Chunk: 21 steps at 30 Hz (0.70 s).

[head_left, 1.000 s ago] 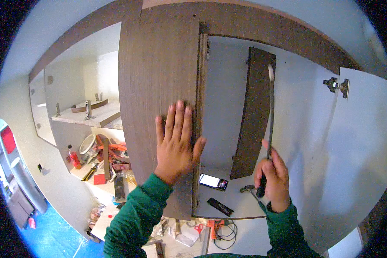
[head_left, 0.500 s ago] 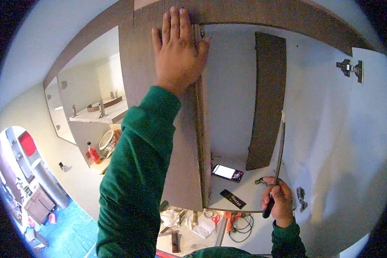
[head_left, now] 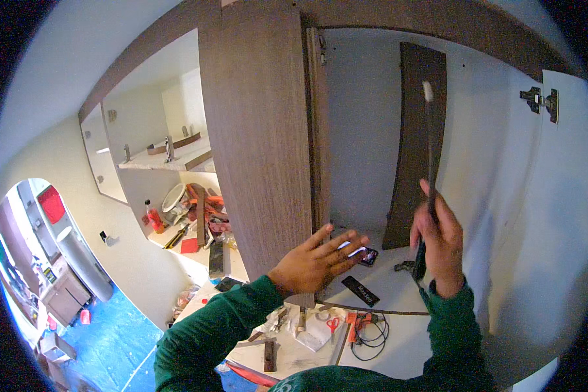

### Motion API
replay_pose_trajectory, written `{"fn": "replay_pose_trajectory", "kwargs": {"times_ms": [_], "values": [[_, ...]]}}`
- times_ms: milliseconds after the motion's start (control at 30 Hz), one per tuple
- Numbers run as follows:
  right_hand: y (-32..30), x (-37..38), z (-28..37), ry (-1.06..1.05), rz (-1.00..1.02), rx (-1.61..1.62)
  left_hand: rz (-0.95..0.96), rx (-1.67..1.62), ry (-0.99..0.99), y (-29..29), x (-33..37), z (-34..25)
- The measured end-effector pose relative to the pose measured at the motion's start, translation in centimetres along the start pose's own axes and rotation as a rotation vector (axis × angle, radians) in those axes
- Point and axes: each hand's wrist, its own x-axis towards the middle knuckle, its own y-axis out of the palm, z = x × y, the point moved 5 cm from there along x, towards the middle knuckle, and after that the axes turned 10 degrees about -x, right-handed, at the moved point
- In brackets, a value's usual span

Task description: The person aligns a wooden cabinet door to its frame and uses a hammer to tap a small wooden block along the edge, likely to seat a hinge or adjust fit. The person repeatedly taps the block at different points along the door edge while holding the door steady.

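My right hand (head_left: pixel 444 245) grips a long thin tool (head_left: pixel 430 144) by its dark handle. The slim dark shaft points upward to a pale tip, in front of a dark brown board (head_left: pixel 408 170) standing inside the cabinet. With fingers spread, my left hand (head_left: pixel 312 262) hangs in front of the lower end of a wood-grain cabinet door (head_left: pixel 258 144); whether it touches the door I cannot tell. Just behind its fingertips lies a phone (head_left: pixel 370 257), partly hidden. A small black plate (head_left: pixel 360 291) and a metal hinge (head_left: pixel 405 266) rest on the cabinet floor.
A hinge (head_left: pixel 540 102) joins the white door at right. Below, scissors (head_left: pixel 333 325), an orange corded tool (head_left: pixel 355 326) and scraps lie on a worktop. At left are a shelf with clutter, a red bottle (head_left: pixel 153 217) and blue floor covering (head_left: pixel 104 340).
My left hand has come down from the top of the wood-grain door to its lower end. My right hand has risen with the tool, whose tip now sits higher. The view has shifted slightly.
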Motion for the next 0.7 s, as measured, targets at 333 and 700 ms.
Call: {"fn": "replay_pose_trajectory", "kwargs": {"times_ms": [333, 700], "values": [[4.0, 13.7, 12.6, -0.815, -0.047, -0.819, -0.503, 0.043, -0.271, -9.9, 3.1, 7.8], [6.2, 13.4, 11.6, -0.730, -0.018, -1.038, -0.655, 0.158, -0.410, -10.6, 4.8, 11.4]]}}
